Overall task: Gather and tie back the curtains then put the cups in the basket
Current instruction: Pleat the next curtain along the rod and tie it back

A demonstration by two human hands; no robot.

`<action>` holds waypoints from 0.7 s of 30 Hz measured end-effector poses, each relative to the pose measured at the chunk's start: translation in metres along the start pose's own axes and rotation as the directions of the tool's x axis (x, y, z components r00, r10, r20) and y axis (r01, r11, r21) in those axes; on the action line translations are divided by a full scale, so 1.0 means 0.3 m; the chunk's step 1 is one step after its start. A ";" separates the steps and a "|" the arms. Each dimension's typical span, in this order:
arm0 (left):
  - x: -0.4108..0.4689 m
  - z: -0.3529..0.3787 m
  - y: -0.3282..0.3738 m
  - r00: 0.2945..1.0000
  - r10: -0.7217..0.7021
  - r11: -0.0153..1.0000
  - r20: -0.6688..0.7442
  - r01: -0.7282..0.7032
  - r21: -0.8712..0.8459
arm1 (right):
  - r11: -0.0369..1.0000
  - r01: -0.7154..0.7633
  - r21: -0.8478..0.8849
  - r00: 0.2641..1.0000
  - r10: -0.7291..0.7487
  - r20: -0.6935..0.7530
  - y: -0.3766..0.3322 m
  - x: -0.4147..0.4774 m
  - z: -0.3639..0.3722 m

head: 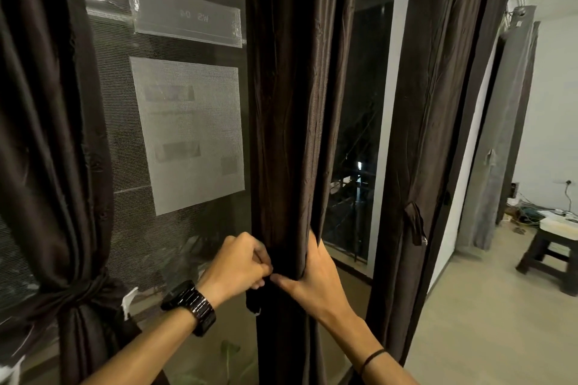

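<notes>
middle curtain [281,134] hangs bunched into a narrow column in front of the window frame, between the two other panels. right hand [316,275] is wrapped round the bunch low down: fingers [315,242] go behind the folds, thumb lies across the front, so it grasps the curtain. left hand [240,262], fingers curled, pinches a dark tie strip [255,300] right against the bunch, next to the right thumb tip. the strip's loose end, with a small white tag, hangs just below. dark on dark there, so hard to tell if the strip goes fully round the curtain. black watch [189,306] on the left wrist, thin black band [372,356] on the right forearm. left curtain [56,150] is cinched with a knotted tie low at frame left. right curtain [438,134] is bound too, tie end dangling at its side. mesh window screen [109,87] left of the bunch carries a paper sheet [190,134] and a taped label [184,14] above it. dark wooden stool [550,256] stands on the light floor [469,322] at far right.
</notes>
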State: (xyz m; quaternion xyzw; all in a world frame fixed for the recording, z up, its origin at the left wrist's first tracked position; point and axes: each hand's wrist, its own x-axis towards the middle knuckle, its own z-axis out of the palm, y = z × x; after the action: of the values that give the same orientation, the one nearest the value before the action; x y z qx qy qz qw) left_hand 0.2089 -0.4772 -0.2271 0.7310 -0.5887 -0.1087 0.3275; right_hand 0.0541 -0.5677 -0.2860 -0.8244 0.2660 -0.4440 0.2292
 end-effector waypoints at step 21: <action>0.045 0.089 0.096 0.994 0.050 0.799 -0.099 -0.099 -0.592 | 0.990 0.120 -0.078 0.989 -0.113 0.090 -0.021 -0.001 0.093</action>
State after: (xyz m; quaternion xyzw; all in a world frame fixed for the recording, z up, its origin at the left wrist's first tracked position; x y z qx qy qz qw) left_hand 0.1755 -0.5016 -0.2271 0.5708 -0.5399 -0.2466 0.5673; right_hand 0.0791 -0.5587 -0.2963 -0.8656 0.2254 -0.4094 0.1797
